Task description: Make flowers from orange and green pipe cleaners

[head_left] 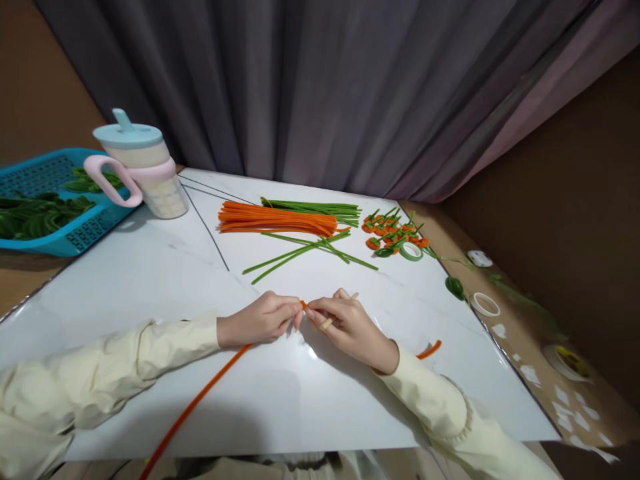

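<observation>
My left hand point(260, 319) and my right hand point(347, 325) meet over the middle of the white board point(150, 280), both pinching. Between the fingertips runs a long orange pipe cleaner point(200, 397), which trails from my left hand down to the near edge. My right hand also grips a thin wooden stick point(327, 323), with the orange end wound at it. A short orange piece point(430, 349) lies just right of my right wrist.
Behind lie a bundle of orange pipe cleaners point(277, 219), green ones point(305, 252), small orange-and-green finished pieces point(393, 233) and a green tape roll point(411, 251). A pastel spouted cup point(143, 165) and a blue basket point(47, 200) of green stuff stand left. White tape rolls point(485, 304) lie right.
</observation>
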Motion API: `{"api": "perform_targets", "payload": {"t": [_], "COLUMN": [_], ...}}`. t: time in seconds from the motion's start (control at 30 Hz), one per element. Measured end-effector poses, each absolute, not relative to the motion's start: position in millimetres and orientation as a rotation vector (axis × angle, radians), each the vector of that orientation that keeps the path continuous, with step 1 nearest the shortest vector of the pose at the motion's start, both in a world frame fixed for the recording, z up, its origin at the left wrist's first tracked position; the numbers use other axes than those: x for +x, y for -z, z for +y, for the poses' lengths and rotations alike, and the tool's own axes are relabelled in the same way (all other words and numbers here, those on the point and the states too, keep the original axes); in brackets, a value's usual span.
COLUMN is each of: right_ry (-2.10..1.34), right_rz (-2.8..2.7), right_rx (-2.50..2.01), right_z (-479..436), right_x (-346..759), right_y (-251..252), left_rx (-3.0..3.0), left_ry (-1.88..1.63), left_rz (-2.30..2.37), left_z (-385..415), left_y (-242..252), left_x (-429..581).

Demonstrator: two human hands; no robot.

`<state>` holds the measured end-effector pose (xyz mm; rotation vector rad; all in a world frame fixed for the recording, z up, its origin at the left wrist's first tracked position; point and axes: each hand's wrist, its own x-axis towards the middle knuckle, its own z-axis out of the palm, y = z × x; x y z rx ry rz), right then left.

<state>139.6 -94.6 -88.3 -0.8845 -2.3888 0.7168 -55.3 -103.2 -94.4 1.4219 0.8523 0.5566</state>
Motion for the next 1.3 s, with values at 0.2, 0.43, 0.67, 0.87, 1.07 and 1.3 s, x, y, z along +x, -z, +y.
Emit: {"api": "perform_targets", "payload": {"t": [0.2, 0.43, 0.67, 0.87, 1.07, 1.3], "right_ry": [-0.694, -0.718, -0.704, -0.571, -0.525, -0.522], "right_rz": [-2.396, -2.422, -2.503, -2.72, -2.609, -2.518], "right_rx": [-0.841, -0.898, -0.839, -0.756, -0.625, -0.589], "right_z": [-95, -95, -93, -91, -89, -89], "right_x": [140, 139, 153, 154, 147, 144], "right_y": [89, 88, 69, 85, 100, 96], "left_rx": [1.389, 1.497, 1.491, 1.366, 1.328, 1.308], "left_ry": [-0.553, -0.548, -0.585, -0.581, -0.596, -0.584], "left_rz": [0.831, 0.879, 0.882, 0.85, 0.813, 0.758], "left_z": [-104, -104, -104, -105, -106, -105], "left_y": [97, 99, 100, 105, 103, 104], "left_x": [-55, -54, -54, -56, -55, -56]}}
